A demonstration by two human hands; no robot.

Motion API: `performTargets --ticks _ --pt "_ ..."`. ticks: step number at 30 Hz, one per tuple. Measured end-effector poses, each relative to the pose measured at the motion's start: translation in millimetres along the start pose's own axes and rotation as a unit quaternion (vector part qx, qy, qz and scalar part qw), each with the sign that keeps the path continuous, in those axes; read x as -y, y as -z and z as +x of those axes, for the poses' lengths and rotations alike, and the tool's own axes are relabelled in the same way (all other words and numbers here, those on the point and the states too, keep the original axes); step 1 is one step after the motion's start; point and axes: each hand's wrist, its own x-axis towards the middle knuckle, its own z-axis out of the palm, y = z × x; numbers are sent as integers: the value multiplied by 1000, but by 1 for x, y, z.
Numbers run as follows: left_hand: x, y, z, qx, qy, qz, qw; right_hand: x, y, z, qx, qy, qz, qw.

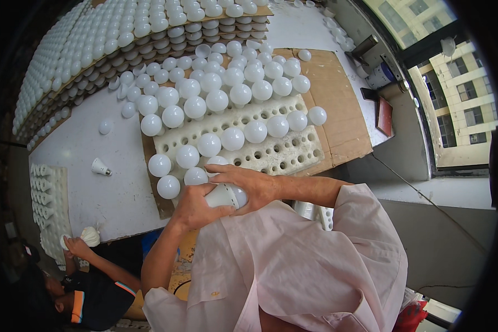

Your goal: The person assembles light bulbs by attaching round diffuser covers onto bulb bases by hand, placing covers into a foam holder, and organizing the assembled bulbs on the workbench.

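Note:
In front of my chest, both hands are closed round one LED light bulb [222,196]. My left hand [193,208] grips its white tapered body, thumb along the near side. My right hand [255,187] wraps the end with the round white dome, its fingers reaching over the top. The bulb lies on its side, and its far end is partly hidden by my fingers. Just beyond my hands, rows of white bulbs [209,145] stand dome-up in a pale foam tray [293,150] with round holes.
Loose white domes [205,61] crowd the cardboard sheet [337,110] behind the tray. Stacked layers of domes [105,39] rise at the far left. A single bulb [100,167] lies on the white table [83,146]. A co-worker's hands [78,247] hold something white at lower left.

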Motion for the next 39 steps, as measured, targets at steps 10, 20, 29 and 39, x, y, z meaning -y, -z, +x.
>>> performTargets --ticks 10,20,29,39 --pt "9 -4 7 46 46 -182 981 5 -8 -3 -110 31 36 993" --pt "37 -1 21 66 106 -379 917 -5 8 13 -76 -60 38 995" --pt "57 -5 26 114 110 -586 795 -6 26 -14 -148 -293 271 905" --pt "123 78 -37 -263 -26 -407 874 -41 9 -49 -242 -311 -204 896"
